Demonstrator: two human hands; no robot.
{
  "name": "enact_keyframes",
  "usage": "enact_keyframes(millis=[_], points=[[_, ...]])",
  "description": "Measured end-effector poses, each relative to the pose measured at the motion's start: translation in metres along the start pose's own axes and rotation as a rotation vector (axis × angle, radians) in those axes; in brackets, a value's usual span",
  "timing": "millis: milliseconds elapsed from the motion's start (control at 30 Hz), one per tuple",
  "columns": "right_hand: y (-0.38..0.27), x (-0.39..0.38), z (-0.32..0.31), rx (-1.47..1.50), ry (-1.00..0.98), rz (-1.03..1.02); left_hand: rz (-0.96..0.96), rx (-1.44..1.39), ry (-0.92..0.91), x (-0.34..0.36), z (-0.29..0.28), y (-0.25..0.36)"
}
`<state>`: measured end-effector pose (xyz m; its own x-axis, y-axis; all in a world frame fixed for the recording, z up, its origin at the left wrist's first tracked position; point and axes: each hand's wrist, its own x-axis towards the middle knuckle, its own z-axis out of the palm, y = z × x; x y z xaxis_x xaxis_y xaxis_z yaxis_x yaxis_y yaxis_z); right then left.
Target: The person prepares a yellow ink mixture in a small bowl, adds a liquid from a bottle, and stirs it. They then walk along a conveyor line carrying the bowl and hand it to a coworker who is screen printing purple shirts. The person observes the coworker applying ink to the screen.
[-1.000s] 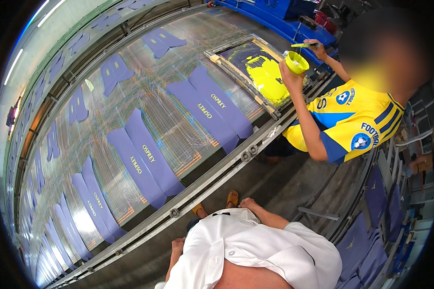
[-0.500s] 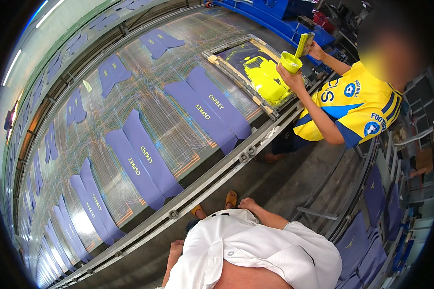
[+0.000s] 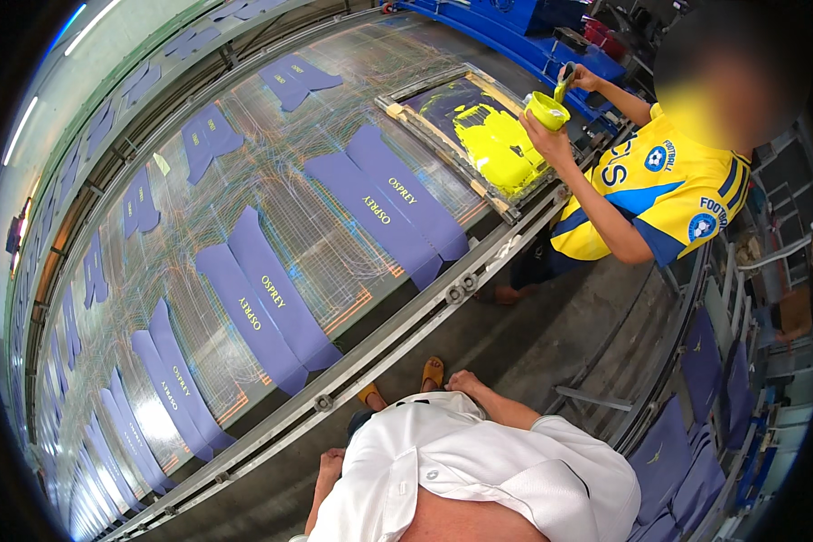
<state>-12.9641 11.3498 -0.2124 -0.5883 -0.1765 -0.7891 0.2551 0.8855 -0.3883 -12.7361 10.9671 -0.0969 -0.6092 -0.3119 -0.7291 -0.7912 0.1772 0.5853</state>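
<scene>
Along the near side of the long grey table lie paired flat purple fabric panels: probably light, limp, best lifted by unprinted edges. Left hand and right hand are off them; closure can't be told. Far right, a co-worker's hand grips a yellow cup, contents unclear; a rectangular framed screen holds yellow ink.
</scene>
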Motion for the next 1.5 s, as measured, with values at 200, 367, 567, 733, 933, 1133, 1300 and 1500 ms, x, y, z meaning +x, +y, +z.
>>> enact_keyframes(millis=[200, 367, 567, 733, 933, 1133, 1300, 1500], points=[[0.002, -0.002, 0.001, 0.061, 0.011, 0.02, 0.0, 0.005, -0.017, 0.003, 0.002, -0.012], [-0.006, -0.012, -0.008, 0.01, -0.011, -0.008, 0.038, 0.053, -0.038, -0.007, 0.002, 0.006], [-0.004, -0.022, -0.012, 0.041, 0.018, 0.027, 0.033, 0.33, -0.132, -0.065, -0.023, 0.088], [-0.008, -0.042, -0.027, 0.184, 0.031, 0.126, -0.018, 0.616, -0.286, -0.129, -0.054, 0.207], [0.003, -0.043, -0.025, 0.246, 0.025, 0.171, 0.299, 0.584, -0.283, -0.121, -0.053, 0.247], [0.01, -0.043, -0.022, 0.204, 0.058, 0.154, 0.455, 0.58, -0.363, -0.11, -0.018, 0.289], [0.032, -0.035, -0.006, 0.164, 0.078, 0.125, 0.508, 0.605, -0.391, -0.106, 0.002, 0.314], [0.032, -0.053, -0.013, 0.181, 0.028, 0.128, 0.595, 0.608, -0.445, -0.093, 0.015, 0.318]])
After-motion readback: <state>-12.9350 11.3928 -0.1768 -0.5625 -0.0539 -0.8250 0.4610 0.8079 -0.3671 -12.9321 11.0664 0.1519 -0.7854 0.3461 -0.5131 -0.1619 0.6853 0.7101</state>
